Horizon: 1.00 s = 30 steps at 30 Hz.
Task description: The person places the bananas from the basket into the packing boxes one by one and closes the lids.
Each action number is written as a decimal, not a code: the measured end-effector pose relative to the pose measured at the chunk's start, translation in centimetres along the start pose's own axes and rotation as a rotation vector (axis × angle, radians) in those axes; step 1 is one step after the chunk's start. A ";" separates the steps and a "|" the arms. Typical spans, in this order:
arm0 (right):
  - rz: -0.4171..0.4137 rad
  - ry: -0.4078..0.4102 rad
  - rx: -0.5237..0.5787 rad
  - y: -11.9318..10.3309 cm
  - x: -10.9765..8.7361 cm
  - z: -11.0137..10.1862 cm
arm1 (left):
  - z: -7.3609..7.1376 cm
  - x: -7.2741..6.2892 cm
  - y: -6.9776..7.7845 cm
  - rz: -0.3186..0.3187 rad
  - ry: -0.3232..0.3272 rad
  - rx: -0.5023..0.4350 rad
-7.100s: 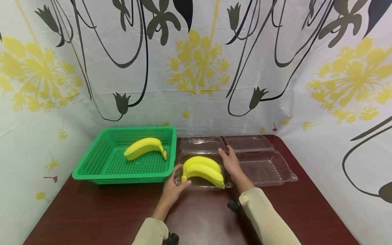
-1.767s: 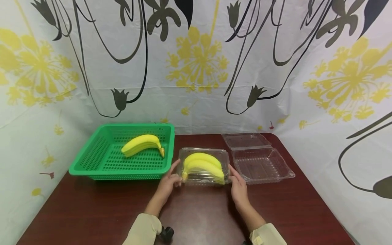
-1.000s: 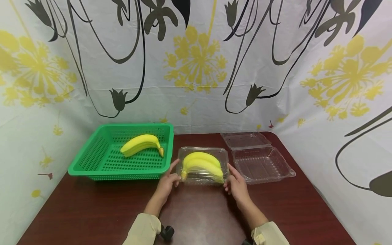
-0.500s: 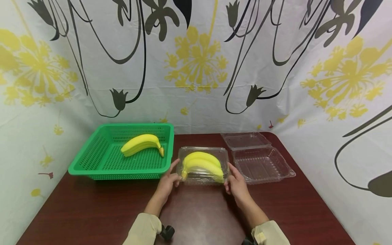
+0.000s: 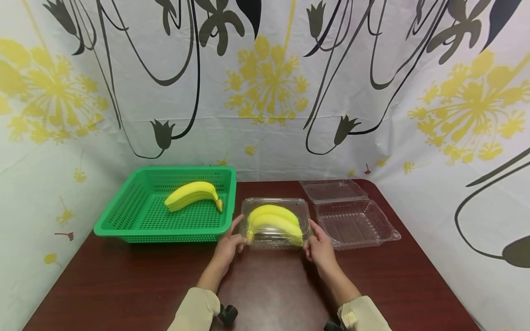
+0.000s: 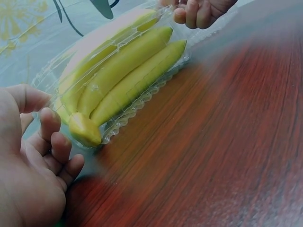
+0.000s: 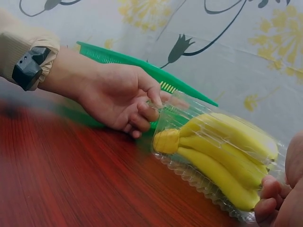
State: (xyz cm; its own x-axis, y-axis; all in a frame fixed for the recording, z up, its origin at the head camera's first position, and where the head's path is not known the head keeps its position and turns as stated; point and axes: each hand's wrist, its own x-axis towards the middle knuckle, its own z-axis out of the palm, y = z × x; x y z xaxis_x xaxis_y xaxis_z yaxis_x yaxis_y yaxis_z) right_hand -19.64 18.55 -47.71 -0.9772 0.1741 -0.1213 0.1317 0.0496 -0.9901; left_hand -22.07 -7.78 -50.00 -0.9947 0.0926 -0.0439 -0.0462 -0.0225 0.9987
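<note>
A clear plastic clamshell box [image 5: 274, 200] lies on the table with its lid down over a bunch of yellow bananas [image 5: 275, 221]. My left hand [image 5: 225, 248] pinches the box's left front corner between thumb and fingers, beside the stem end of the bananas. At the opposite corner, my right hand [image 5: 322, 250] grips the edge, its lower fingers curled. The left wrist view shows the bananas [image 6: 128, 71] pressed close beneath the clear lid, stem toward the left hand [image 6: 33, 156].
To the left stands a green slotted basket [image 5: 165, 232] holding another banana bunch [image 5: 192, 196]. A second clamshell box [image 5: 352, 223] sits open on the right, lid folded back. All rest on a dark red wooden table [image 5: 136, 285] before a patterned curtain [image 5: 265, 151].
Seven seconds ago the box's lid stood open behind the bananas; now it is down over them. The right hand has come to the front right corner, and its fingers have curled there.
</note>
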 end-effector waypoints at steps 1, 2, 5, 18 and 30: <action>0.000 0.003 -0.001 0.0 0.0 0.0 | 0.1 0.0 0.0 -0.003 0.008 0.002; 0.000 0.004 0.000 0.0 0.0 0.0 | 0.1 0.0 0.0 -0.008 0.016 0.003; -0.004 0.007 0.009 0.0 0.0 0.1 | 0.2 0.0 0.0 -0.009 0.030 0.009; -0.006 0.062 0.038 0.4 0.2 0.4 | 0.5 0.0 -0.1 -0.018 0.071 -0.017; -0.110 0.171 -0.055 0.5 1.9 1.6 | 1.7 0.7 0.0 -0.019 0.169 -0.028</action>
State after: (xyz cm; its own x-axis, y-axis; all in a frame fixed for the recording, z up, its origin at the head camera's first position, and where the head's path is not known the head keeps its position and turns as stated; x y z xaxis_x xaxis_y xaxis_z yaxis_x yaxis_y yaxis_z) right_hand -21.72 17.30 -48.52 -0.9444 0.3287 0.0060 0.0390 0.1302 -0.9907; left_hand -22.64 -6.06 -49.96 -0.9947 -0.0756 -0.0693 -0.0655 -0.0508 0.9966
